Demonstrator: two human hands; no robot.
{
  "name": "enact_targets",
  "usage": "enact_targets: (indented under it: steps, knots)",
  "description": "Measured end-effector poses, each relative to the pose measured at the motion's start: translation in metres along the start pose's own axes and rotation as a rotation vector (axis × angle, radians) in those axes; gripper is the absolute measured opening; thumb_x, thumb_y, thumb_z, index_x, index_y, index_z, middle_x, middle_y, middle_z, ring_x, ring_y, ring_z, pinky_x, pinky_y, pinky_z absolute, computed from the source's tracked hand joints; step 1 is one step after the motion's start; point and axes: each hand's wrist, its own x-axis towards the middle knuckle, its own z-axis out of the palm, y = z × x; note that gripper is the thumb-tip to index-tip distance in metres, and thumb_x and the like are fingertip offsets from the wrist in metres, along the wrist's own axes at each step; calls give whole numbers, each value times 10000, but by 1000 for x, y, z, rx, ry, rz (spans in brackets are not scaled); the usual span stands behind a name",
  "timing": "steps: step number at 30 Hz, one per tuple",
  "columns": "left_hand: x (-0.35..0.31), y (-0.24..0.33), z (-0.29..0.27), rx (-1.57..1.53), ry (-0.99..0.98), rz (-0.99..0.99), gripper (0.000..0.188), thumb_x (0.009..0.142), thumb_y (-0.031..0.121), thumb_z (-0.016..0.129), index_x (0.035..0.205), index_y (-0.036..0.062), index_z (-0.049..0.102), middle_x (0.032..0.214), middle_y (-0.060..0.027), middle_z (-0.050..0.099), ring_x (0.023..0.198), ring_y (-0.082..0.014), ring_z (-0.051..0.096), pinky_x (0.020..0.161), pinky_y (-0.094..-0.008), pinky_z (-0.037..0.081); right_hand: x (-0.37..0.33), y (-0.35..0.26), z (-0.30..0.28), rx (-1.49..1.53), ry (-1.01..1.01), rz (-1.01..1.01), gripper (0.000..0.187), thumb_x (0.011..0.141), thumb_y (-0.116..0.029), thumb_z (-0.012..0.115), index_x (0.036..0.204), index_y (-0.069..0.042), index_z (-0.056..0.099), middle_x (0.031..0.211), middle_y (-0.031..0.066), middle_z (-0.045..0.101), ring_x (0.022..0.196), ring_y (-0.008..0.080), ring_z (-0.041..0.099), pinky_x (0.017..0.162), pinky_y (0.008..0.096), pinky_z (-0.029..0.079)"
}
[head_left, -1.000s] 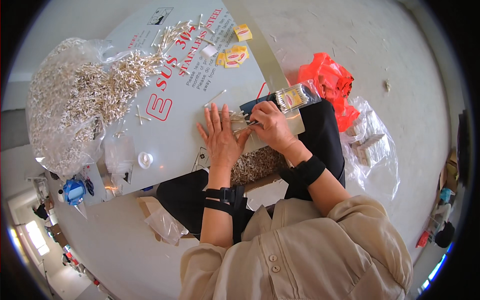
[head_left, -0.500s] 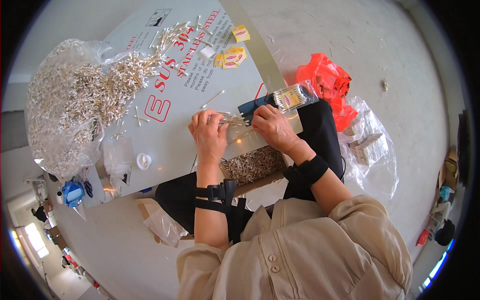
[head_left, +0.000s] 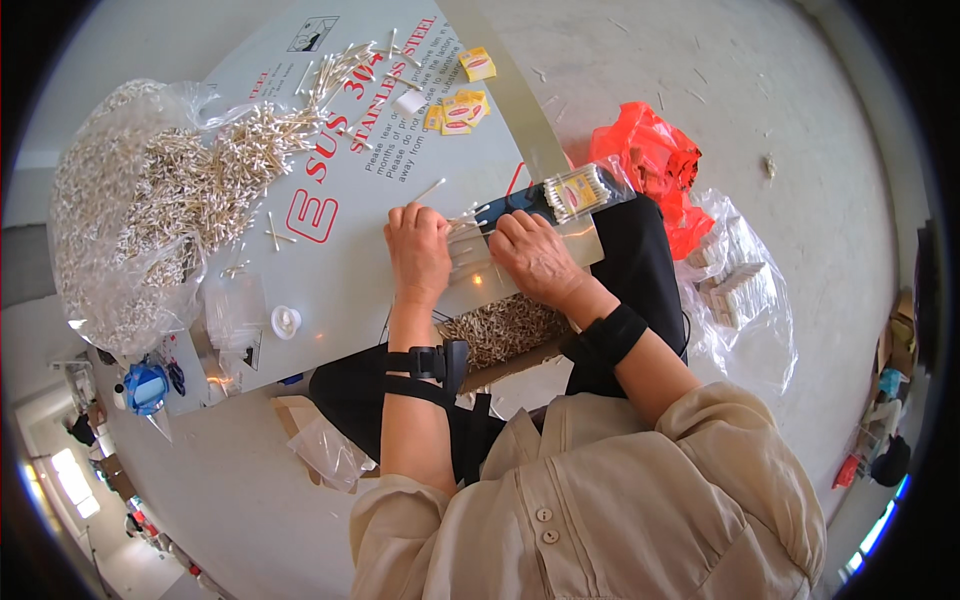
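Observation:
Over the near edge of the metal-topped table, my left hand is closed, its fingers curled around one end of a small bunch of cotton swabs. My right hand is closed at the bunch's other end, with its fingertips pressed together. Part of the bunch is hidden by the fingers. Just beyond my right hand, a clear packet of cotton swabs with a yellow label lies on a dark blue strip. A single loose swab rests beyond my left hand.
A big clear bag of cotton swabs spills onto the table at left. Yellow cards lie at the far side. Below my hands is a box of swabs. A red plastic bag and a clear bag lie at right.
My right hand has moved slightly left and nearer my left hand. The swabs between the hands are now more covered by the fingers.

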Motion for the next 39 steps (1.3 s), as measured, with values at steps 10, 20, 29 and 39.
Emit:
enact_targets:
  steps: [10,20,29,39]
  knots:
    - [5,-30,-29,-15,-161,0,126,764,47,664,803,94,554,912,-28,557,971,-263,497,861,-409,382,-1,11,6,91,-30,-29,119,805,-131,580,877,-51,530,882,88,481,878,260,509,782,364,425]
    - [31,-17,-19,92,-87,74,94,788,59,663,828,90,583,927,-25,561,976,-255,494,857,-403,385,0,6,3,46,-17,-30,101,789,-138,532,858,-64,533,876,76,505,876,234,527,781,342,425]
    - [5,-10,-15,36,87,-49,253,744,-18,686,966,78,609,1013,-57,589,1047,-283,505,913,-417,399,7,12,4,43,-38,-8,123,817,-130,574,895,-43,533,893,86,486,878,255,518,771,359,432]
    - [-42,-1,-27,-51,74,-195,190,720,-12,699,867,80,621,956,-47,591,988,-282,517,887,-411,424,-8,-14,-1,-35,-102,-129,194,781,-145,546,920,-11,559,983,85,515,931,231,526,826,328,441]
